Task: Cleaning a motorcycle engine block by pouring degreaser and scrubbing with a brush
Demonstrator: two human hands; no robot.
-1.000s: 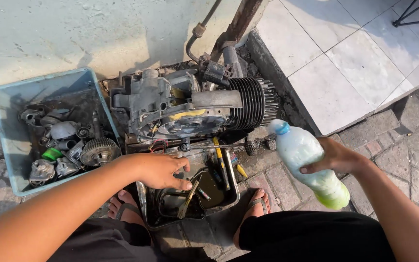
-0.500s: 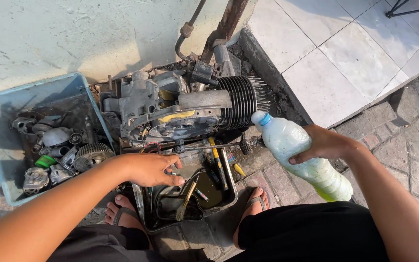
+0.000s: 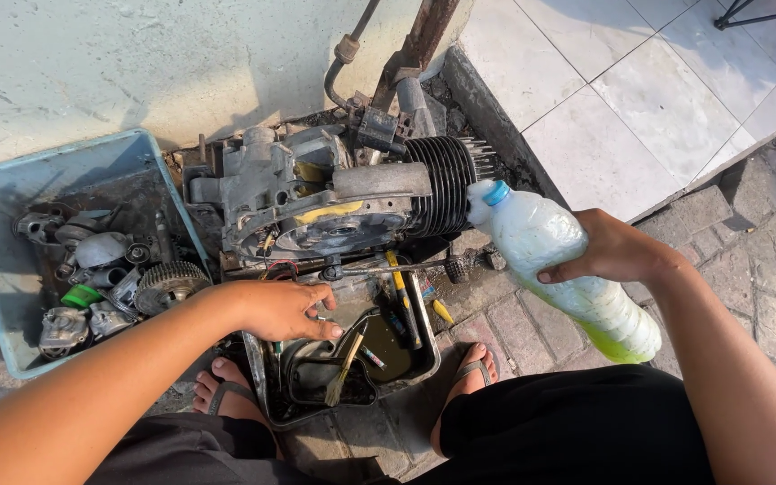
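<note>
My right hand (image 3: 617,251) grips a clear plastic bottle (image 3: 550,256) with a blue cap, tilted with its cap toward the engine; a little yellow-green liquid lies in its lower end. My left hand (image 3: 282,310) reaches over the left rim of a dark metal tray (image 3: 428,355) that holds a brush (image 3: 345,366), tools and dirty liquid; whether it holds anything I cannot tell. Behind the tray lies a dismantled small engine (image 3: 334,202) with a black finned cylinder (image 3: 446,184).
A grey-blue plastic bin (image 3: 92,162) at the left holds gears and metal parts. My sandalled feet (image 3: 473,373) flank the tray. A pale wall stands behind, white floor tiles at the upper right, brick paving at the right.
The right hand has carried the bottle left and up, its cap now close to the finned cylinder. The left hand stays over the tray's left rim.
</note>
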